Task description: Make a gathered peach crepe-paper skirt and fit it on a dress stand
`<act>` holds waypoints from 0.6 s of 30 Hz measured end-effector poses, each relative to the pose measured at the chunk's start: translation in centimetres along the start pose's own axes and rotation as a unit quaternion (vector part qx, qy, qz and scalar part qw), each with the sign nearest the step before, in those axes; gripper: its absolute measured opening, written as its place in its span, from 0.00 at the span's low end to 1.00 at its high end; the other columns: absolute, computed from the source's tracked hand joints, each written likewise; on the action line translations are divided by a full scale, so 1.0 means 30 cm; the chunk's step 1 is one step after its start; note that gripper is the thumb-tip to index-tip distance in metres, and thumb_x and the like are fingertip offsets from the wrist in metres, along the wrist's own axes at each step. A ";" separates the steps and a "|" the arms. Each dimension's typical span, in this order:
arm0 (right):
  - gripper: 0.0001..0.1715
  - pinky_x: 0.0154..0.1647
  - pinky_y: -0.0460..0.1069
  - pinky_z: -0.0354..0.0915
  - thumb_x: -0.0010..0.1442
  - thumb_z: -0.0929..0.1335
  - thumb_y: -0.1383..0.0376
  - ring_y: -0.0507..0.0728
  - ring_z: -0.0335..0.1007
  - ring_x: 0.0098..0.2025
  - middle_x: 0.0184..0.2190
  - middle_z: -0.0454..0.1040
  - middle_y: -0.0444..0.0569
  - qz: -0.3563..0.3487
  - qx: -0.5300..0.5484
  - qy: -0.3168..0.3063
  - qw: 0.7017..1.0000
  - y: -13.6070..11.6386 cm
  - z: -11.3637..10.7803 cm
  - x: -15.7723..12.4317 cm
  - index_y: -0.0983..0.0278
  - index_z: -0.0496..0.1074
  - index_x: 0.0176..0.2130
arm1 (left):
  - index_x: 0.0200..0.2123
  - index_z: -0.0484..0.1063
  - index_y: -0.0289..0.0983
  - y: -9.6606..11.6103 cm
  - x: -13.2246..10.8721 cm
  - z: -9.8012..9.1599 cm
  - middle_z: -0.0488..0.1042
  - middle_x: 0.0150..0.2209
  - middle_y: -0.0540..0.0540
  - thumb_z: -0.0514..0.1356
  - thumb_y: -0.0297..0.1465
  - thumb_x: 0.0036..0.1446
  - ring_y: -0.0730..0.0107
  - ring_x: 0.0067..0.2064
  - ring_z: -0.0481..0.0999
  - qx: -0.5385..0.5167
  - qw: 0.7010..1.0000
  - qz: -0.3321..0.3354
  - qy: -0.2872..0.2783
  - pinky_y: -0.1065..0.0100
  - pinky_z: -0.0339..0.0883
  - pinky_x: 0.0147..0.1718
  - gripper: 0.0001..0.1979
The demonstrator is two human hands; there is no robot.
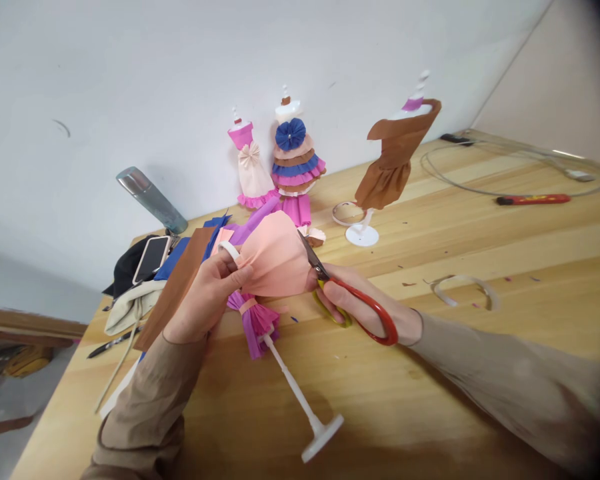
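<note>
My left hand (205, 297) is closed on a small white mannequin stand (300, 400) dressed in a peach crepe-paper skirt (275, 260) over a purple ruffle (257, 320). The stand lies tilted, its round base toward me. My right hand (365, 303) grips red-and-yellow scissors (353, 300), their blades at the right edge of the peach skirt.
Three dressed mannequins stand at the back: pink-cream (250, 167), layered blue-pink (294, 163), brown (393, 163). Brown, blue and purple paper sheets (180, 280), a phone (151, 259), a metal bottle (153, 199), tape rolls (463, 290), a red cutter (533, 199) and a cable lie on the wooden table (480, 253).
</note>
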State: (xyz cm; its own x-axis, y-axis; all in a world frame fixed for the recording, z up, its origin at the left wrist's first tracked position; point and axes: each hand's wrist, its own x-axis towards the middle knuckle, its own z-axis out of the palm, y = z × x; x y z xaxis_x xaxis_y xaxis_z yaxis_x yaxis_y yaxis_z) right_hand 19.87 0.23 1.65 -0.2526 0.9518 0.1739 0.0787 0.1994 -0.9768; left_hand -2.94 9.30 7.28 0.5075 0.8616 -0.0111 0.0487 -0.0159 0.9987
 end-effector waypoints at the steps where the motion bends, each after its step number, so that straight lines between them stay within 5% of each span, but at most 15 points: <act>1: 0.33 0.20 0.46 0.57 0.62 0.59 0.37 0.49 0.58 0.18 0.18 0.61 0.38 0.004 0.006 0.002 1.000 0.000 0.001 0.000 0.64 0.63 0.34 | 0.30 0.72 0.35 0.000 0.000 0.000 0.68 0.26 0.51 0.70 0.36 0.50 0.73 0.27 0.64 0.001 1.000 0.000 0.002 0.67 0.61 0.32 0.13; 18: 0.33 0.14 0.44 0.53 0.60 0.60 0.36 0.47 0.54 0.15 0.15 0.58 0.36 0.036 0.030 0.022 0.999 0.000 0.011 -0.002 0.63 0.61 0.34 | 0.32 0.73 0.35 -0.009 -0.001 -0.008 0.71 0.26 0.50 0.69 0.34 0.53 0.72 0.29 0.69 -0.002 1.000 0.010 -0.012 0.68 0.61 0.32 0.10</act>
State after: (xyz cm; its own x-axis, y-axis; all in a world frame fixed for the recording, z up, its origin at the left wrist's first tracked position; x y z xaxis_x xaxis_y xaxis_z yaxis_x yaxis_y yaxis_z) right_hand 19.56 0.09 1.60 -0.2048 0.9728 0.1079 0.0375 0.1179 -0.9923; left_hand -3.18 9.40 7.01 0.5291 0.8485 0.0081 0.0346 -0.0311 0.9989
